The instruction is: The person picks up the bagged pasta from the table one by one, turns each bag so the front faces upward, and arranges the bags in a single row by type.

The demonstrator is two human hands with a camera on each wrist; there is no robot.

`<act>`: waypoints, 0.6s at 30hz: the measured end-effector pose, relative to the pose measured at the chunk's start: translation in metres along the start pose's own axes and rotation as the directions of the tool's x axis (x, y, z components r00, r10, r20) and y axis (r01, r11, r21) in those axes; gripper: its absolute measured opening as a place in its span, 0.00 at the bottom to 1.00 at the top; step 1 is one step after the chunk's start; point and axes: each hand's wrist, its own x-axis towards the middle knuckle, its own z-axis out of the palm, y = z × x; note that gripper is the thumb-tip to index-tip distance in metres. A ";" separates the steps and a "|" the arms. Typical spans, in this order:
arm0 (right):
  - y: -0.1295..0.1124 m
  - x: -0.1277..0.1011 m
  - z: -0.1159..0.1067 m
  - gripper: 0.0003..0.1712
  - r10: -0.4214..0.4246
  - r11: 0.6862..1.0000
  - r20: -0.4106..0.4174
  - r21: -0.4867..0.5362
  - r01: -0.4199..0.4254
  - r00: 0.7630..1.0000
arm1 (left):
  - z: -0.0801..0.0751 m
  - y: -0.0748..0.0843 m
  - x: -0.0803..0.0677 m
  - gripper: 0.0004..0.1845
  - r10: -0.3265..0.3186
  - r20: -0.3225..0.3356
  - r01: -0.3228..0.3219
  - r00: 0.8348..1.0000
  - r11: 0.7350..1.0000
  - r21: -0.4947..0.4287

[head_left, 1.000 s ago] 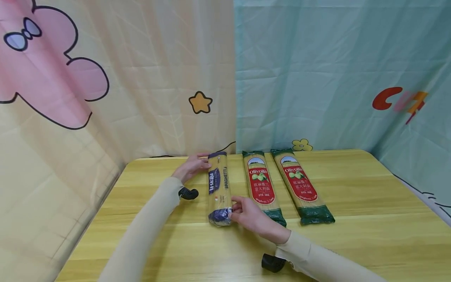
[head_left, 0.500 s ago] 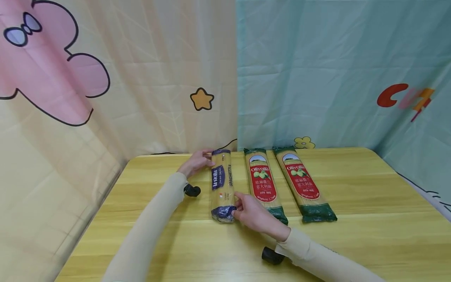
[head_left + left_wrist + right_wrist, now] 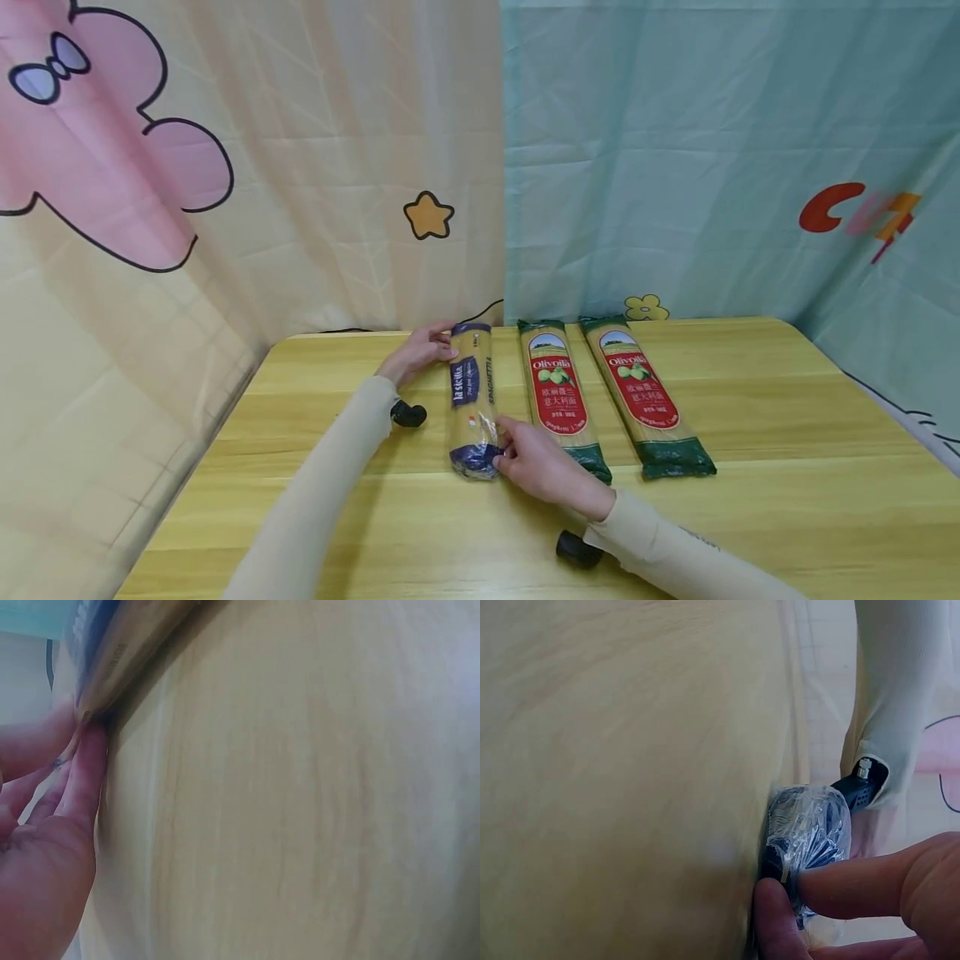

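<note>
The blue spaghetti pack [image 3: 472,400] says "la sicilia" and "SPAGHETTI" down its side. Both green packs [image 3: 562,398] [image 3: 643,393] have a red "Olivoila" label; the smaller print's too tiny to read.

Three pasta packs side by side on table [image 3: 750,500]: spaghetti pack [image 3: 472,400] leftmost, middle pack [image 3: 558,396] just right, right pack [image 3: 645,396] beyond. Curtain [image 3: 300,167] behind.

— What does my right hand [image 3: 870,907] have?
— My thumb and finger pinch the crinkled dark-blue end of a plastic packet [image 3: 810,829], lying on the wooden table [image 3: 622,772]; my other sleeve [image 3: 896,690] is beyond.
</note>
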 end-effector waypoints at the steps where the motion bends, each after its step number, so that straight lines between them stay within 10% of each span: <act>1: 0.001 0.000 0.000 0.21 0.000 1.000 0.000 0.003 0.000 1.000 | 0.000 0.000 -0.001 0.40 0.002 0.003 -0.002 1.000 1.000 -0.003; 13: -0.006 -0.006 -0.007 0.34 0.073 0.995 -0.004 0.068 -0.072 0.997 | -0.005 -0.006 -0.012 0.37 0.000 -0.028 0.004 1.000 0.990 0.143; 18: -0.012 -0.011 -0.028 0.34 0.010 0.998 -0.174 -0.055 -0.020 0.985 | -0.005 0.003 -0.033 0.32 0.105 -0.059 -0.066 0.993 0.881 0.469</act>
